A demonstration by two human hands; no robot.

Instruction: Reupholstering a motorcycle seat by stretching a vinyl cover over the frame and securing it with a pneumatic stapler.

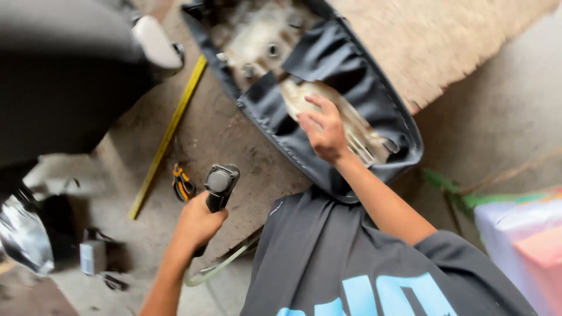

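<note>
I see the upturned seat lying on the floor, its dark cover folded over the rim along most edges, bare pan still exposed in the middle. My right hand presses flat, fingers spread, on the underside. My left hand is clenched round the staple gun, held off the seat. Fastening looks partly done.

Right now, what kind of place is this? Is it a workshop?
Probably a small repair or upholstery workshop. The left hand grips a power tool, the right hand rests on an upturned vehicle seat, and a yellow ruler and pliers lie on the worn bench.
</note>
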